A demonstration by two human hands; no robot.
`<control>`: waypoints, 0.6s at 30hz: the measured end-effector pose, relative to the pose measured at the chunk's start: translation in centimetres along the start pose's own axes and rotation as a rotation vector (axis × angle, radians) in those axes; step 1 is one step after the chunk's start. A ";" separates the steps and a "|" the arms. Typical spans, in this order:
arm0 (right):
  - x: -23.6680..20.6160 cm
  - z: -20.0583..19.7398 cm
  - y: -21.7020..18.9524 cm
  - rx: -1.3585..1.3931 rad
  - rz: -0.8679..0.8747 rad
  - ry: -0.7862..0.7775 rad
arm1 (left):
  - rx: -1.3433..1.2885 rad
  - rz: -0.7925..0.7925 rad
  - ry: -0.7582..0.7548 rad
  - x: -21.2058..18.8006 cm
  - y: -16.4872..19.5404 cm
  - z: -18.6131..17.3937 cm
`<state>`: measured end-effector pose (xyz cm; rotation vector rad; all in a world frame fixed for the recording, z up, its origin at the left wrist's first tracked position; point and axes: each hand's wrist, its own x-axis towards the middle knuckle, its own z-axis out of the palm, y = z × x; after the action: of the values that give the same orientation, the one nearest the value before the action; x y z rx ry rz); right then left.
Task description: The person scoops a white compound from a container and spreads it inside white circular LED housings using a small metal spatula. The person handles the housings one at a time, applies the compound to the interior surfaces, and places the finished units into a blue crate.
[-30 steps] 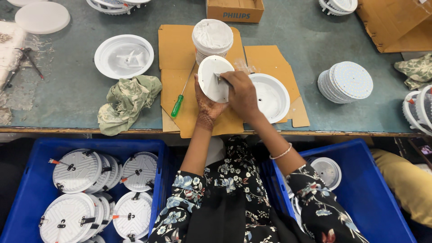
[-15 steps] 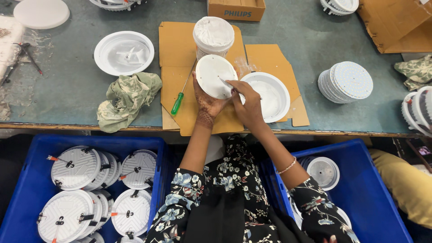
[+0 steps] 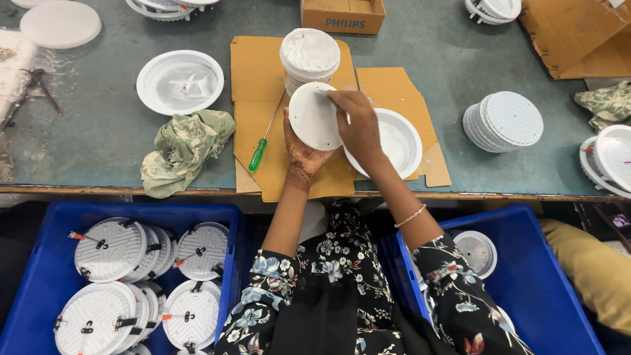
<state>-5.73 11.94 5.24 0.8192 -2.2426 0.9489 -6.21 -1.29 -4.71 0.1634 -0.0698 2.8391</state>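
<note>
White round disc held tilted above the cardboard sheet — left hand cups it from below, fingers closed on its edge; right hand presses on its top right, pinching a small thin tool too tiny to identify. White paste tub sits just behind, full. Two empty white round housings on the table: one left, one under the right hand. Left blue bin holds about six finished fixtures; right blue bin shows one. Green-handled screwdriver, crumpled rag, a stack of LED plates — count unclear.
</note>
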 end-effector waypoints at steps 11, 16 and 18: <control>-4.1 -3.1 0.3 -0.116 0.041 -0.194 | -0.081 -0.017 -0.040 -0.1 -0.6 0.7; -7.1 -9.4 6.6 -0.078 0.198 0.120 | -0.015 -0.057 -0.124 -0.3 -0.9 1.7; -9.2 -12.4 10.4 -0.024 0.296 0.230 | 0.018 -0.058 -0.150 -0.4 -1.2 2.0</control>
<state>-3.92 30.12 1.82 0.3504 -2.2019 1.0871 -5.24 -0.42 -2.76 0.3765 -0.0702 2.7665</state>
